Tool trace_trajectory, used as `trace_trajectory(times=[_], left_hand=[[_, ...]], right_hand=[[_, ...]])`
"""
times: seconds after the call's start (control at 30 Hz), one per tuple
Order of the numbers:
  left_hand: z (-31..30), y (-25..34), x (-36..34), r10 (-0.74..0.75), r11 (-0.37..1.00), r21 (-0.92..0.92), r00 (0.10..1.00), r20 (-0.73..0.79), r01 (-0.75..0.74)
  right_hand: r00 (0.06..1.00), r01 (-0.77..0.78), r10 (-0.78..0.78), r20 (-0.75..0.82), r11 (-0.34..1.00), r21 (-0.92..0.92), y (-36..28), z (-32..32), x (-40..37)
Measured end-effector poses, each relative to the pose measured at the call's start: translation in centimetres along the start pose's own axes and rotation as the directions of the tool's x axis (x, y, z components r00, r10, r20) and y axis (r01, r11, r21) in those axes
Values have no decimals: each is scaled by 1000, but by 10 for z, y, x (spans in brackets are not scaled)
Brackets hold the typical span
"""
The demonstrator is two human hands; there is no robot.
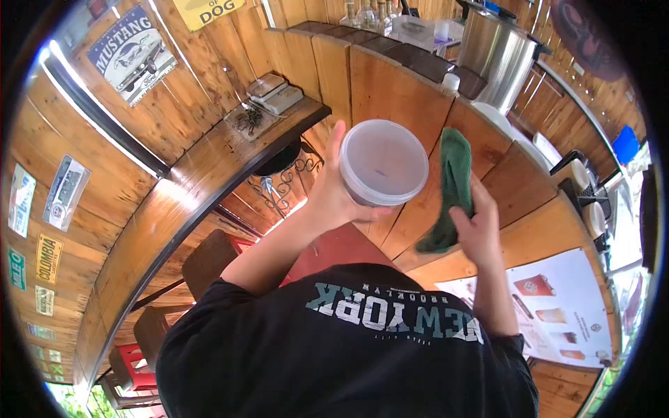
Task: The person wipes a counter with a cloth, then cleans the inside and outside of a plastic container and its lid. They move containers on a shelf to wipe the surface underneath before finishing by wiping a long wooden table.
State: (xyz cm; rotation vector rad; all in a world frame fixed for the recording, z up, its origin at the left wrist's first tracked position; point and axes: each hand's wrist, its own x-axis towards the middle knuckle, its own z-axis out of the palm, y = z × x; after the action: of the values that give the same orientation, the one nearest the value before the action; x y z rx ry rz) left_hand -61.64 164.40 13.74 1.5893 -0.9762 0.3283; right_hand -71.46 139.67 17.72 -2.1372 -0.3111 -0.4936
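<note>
My left hand (336, 191) is wrapped round the side of a round, translucent plastic tub (385, 161). The tub's pale circular top faces me, with a small dark mark near its middle. To the right, my right hand (478, 221) grips a folded green cloth (454, 174), thumb on the near side and fingers mostly behind it. The cloth hangs apart from the tub, its lower end bending left.
A curved wooden counter (509, 167) stands ahead, with a large metal pot (498, 56) and bottles (369, 17) behind it. A menu sheet (550, 313) is on its right part. At left runs a wooden ledge (202, 171), with stools (216, 261) below.
</note>
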Motion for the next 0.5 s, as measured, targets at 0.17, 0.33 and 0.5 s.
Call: trace_trajectory(times=[0.17,0.33,0.5], left_hand=[[-16,13,12,-33,919,393,983,183,-42],[-23,-11,17,80,945,298,979,185,-134],[-45,-28,29,205,903,334,955,213,-269]], right_hand=[[975,14,53,214,954,-299,-51,29,42],[949,191,-68,307,900,-391,-73,64,27],[967,73,80,244,826,-559,-49,51,6]])
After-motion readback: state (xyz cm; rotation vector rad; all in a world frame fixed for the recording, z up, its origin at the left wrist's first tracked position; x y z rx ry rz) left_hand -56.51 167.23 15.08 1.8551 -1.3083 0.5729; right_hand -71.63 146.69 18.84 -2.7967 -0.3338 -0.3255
